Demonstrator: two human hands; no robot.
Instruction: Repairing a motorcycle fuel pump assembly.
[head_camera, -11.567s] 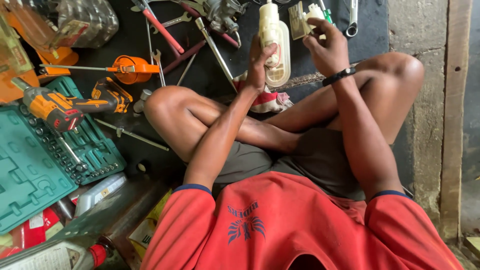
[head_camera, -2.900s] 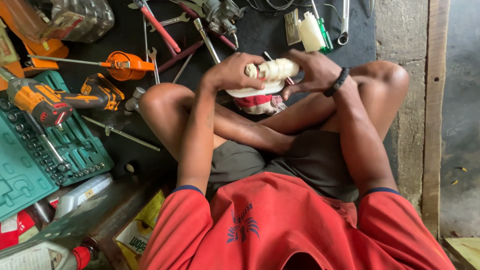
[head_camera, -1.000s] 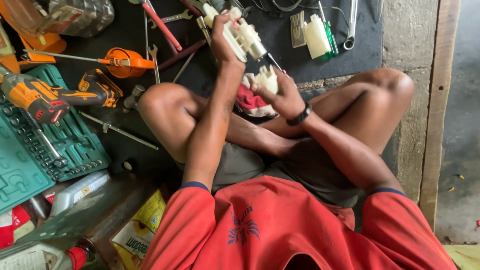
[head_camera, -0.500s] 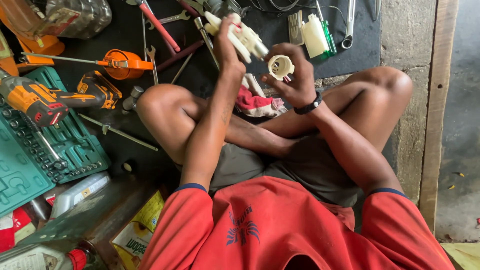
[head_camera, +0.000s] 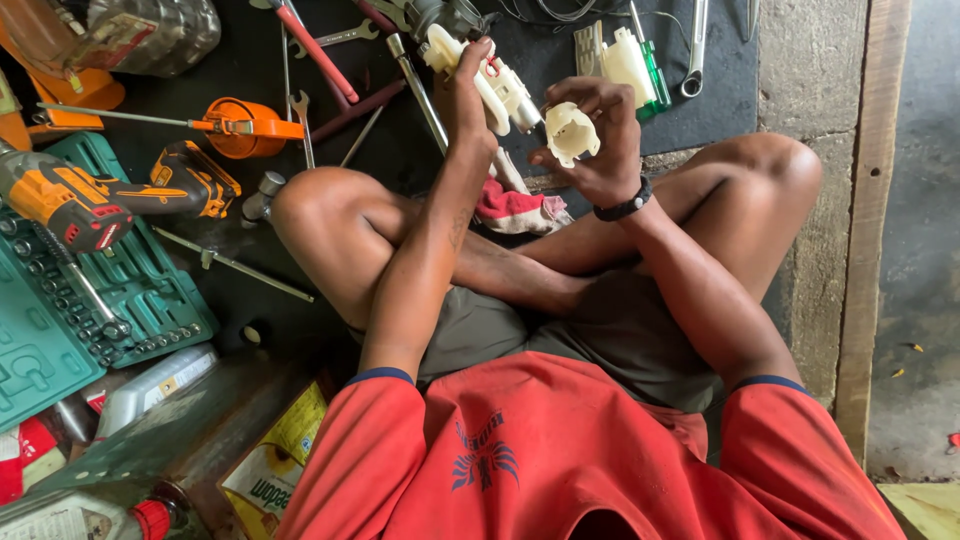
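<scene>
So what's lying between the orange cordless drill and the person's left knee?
In the head view, between the orange cordless drill and the left knee lie a small metal socket piece and a thin metal rod on the dark mat.

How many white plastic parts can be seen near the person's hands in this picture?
3. A long white part is in the left hand, a round cup-shaped part is in the right hand, and another white part lies on the dark mat behind. More may be hidden.

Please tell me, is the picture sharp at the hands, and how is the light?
Head view: soft, even daylight, no hard shadows or glare; the left hand and the right hand with its cream plastic cup are fairly sharp; the red shirt nearest the camera looks stretched by the wide lens.
</scene>
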